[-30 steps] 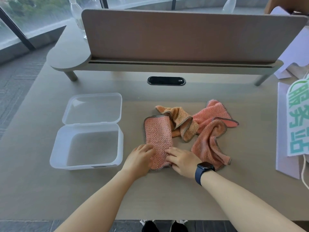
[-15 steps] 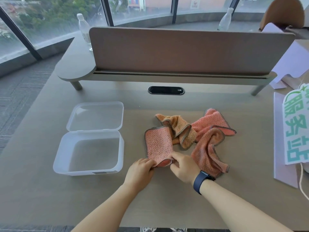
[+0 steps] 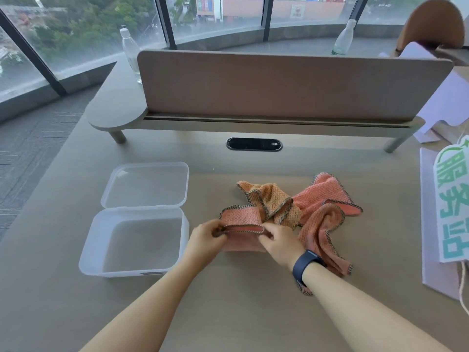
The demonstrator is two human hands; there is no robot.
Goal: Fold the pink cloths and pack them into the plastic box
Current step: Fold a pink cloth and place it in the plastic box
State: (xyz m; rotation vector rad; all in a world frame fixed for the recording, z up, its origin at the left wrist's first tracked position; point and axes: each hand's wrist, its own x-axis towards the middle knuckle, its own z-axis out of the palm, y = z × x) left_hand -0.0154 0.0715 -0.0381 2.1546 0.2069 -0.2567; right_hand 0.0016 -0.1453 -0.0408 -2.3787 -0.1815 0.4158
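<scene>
The left hand point(image 3: 206, 238) and the right hand point(image 3: 278, 241) each pinch the near edge of a partly folded pink cloth point(image 3: 241, 218), raising it off the desk point(image 3: 253, 313). The plastic box point(image 3: 137, 246) sits open just left of the hands, lid hinged back. More crumpled cloths point(image 3: 319, 212) lie heaped to the right, touching the held cloth.

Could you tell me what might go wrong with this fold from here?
1. The pink cloth both hands pinch touches the orange cloth; lifting it may drag that cloth along.
2. The left hand and right hand grip only its edge, so the fold could slip open before reaching the plastic box.
</scene>
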